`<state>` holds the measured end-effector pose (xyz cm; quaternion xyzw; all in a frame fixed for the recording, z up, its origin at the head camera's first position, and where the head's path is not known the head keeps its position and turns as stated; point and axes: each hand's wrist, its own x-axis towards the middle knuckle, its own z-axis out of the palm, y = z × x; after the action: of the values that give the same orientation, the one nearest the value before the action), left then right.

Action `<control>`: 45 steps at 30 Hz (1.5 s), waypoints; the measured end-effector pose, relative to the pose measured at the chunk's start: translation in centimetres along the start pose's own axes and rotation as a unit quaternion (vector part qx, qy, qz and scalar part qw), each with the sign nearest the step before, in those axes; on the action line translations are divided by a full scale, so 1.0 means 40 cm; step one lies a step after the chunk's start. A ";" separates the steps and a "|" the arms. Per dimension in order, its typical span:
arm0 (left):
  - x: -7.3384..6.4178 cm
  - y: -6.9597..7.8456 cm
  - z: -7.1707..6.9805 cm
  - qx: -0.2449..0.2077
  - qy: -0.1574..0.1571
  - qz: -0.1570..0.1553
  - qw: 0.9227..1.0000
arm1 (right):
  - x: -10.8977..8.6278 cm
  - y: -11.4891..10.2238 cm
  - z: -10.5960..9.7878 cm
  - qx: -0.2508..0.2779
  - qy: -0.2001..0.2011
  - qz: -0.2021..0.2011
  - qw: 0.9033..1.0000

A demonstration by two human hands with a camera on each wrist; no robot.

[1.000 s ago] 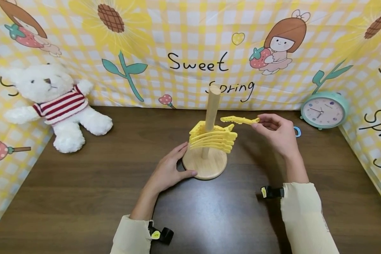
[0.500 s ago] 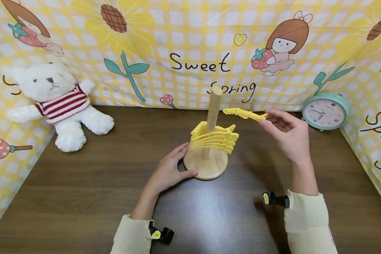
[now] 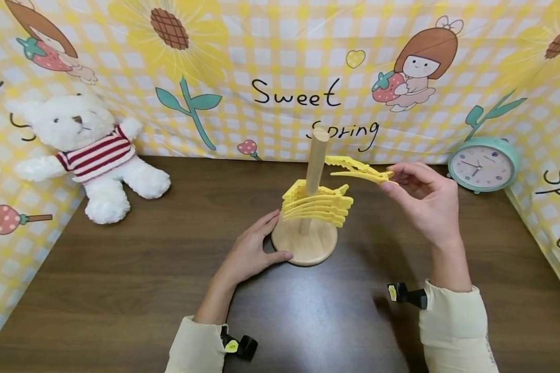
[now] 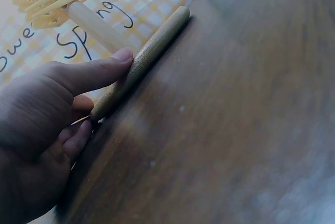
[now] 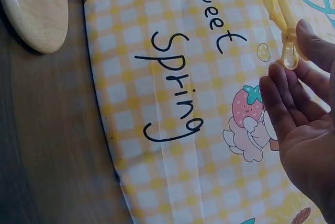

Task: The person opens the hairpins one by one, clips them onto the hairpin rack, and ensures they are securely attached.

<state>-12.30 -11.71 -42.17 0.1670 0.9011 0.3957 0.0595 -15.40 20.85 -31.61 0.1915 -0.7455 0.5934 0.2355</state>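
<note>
My left hand [image 3: 251, 248] grips the round base [image 3: 291, 247] of a wooden stand, with the thumb on its near rim. In the left wrist view, the thumb [image 4: 104, 72] lies on top of the base's edge [image 4: 157, 41]. Several yellow hair clips [image 3: 317, 203] are clamped one above another on the stand's upright post [image 3: 315, 160]. My right hand [image 3: 424, 202] pinches another yellow hair clip [image 3: 354, 167] by its tail end, its two arms spread apart. This clip is above the stacked ones, its tips close to the post's right side; whether they touch it I cannot tell.
A white teddy bear [image 3: 88, 155] in a striped sweater sits at the back left of the brown table [image 3: 121, 290]. At the back right stands a mint-green alarm clock [image 3: 483, 165]. A yellow checked cloth [image 3: 280, 46] hangs behind and along both sides.
My right hand has drawn back slightly to the right with its hair clip, whose arms have spread apart. The left hand stays on the base.
</note>
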 end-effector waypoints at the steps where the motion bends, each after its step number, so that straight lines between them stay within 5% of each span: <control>1: 0.000 0.000 0.001 0.000 0.000 0.001 1.000 | 0.000 0.000 0.001 -0.015 -0.002 -0.005 1.000; 21: 0.003 -0.001 0.003 -0.003 0.003 0.005 1.000 | 0.020 -0.023 0.060 -0.082 -0.109 -0.095 0.986; 45: 0.001 -0.003 0.000 0.001 0.003 0.009 1.000 | 0.038 -0.045 0.113 -0.074 -0.134 -0.126 0.980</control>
<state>-12.38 -11.77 -42.24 0.1743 0.9003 0.3954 0.0526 -16.20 16.05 -30.14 0.3442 -0.7818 0.4712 0.2196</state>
